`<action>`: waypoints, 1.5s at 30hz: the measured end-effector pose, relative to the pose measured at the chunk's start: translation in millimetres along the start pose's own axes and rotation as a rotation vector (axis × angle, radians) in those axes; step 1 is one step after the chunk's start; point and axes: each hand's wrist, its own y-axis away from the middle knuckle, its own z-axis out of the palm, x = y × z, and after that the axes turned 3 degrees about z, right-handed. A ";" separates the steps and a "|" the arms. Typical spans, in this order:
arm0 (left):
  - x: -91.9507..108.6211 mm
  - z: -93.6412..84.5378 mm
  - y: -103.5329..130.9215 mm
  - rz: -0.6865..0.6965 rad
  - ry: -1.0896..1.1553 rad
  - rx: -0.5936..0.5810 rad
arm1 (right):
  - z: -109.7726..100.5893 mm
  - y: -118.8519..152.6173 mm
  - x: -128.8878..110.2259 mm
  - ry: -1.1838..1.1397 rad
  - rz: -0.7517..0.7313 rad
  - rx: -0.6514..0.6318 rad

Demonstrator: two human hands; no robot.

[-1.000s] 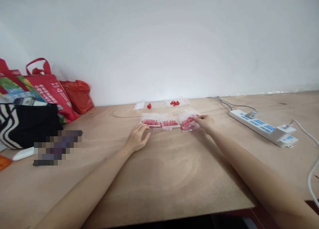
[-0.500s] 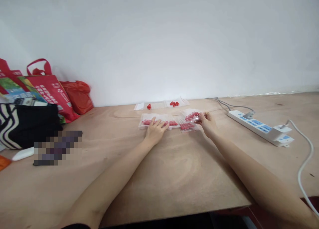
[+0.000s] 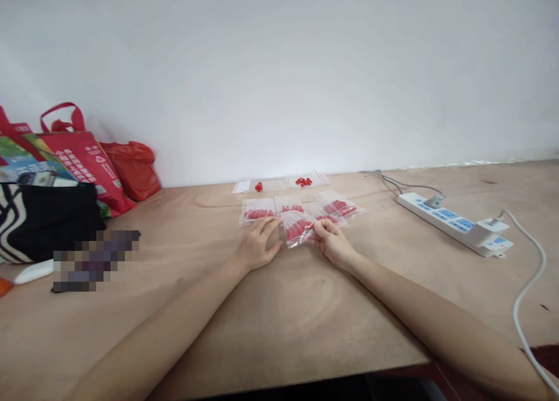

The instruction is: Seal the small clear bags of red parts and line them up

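Pinched at its right corner by my right hand [image 3: 334, 244] is a clear plastic bag of small red pieces [image 3: 297, 229]; its near edge is tilted toward me. My left hand [image 3: 257, 245] rests on the wood just left of that bag, fingers apart and holding nothing. Beyond the hands lie more bags of red pieces: a left bag [image 3: 257, 212], a middle bag [image 3: 290, 205] and a right bag [image 3: 338, 206]. Another bag [image 3: 326, 218] is partly covered by the held one. The exact kind of the red pieces is too small to make out.
By the wall lie flat clear bags [image 3: 274, 185] and loose-looking red pieces [image 3: 303, 181]. A white power strip [image 3: 449, 220] with a white cable [image 3: 535, 284] is on the right. Shopping bags [image 3: 87, 162], a black striped cloth [image 3: 52, 220] and a blurred-out object [image 3: 98, 261] occupy the left.
My right hand has moved left and nearer, with a bag of red pieces in its fingers. My left hand has drawn back off the left bags onto the table.
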 end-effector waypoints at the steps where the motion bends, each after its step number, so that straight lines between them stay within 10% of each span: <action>1: 2.2 -5.9 5.9 0.032 0.032 0.019 | 5.6 2.5 3.9 -0.019 0.034 -0.021; 8: 3.8 -17.0 18.6 0.343 0.000 0.076 | 16.2 7.1 14.1 0.149 0.163 -0.025; 23: 15.8 -26.7 15.9 0.509 0.119 0.207 | -16.7 29.7 -10.4 1.301 -0.733 -0.379; 45: 2.1 -28.0 24.7 0.199 0.312 -0.030 | -10.0 15.4 -8.7 1.718 -1.071 -0.375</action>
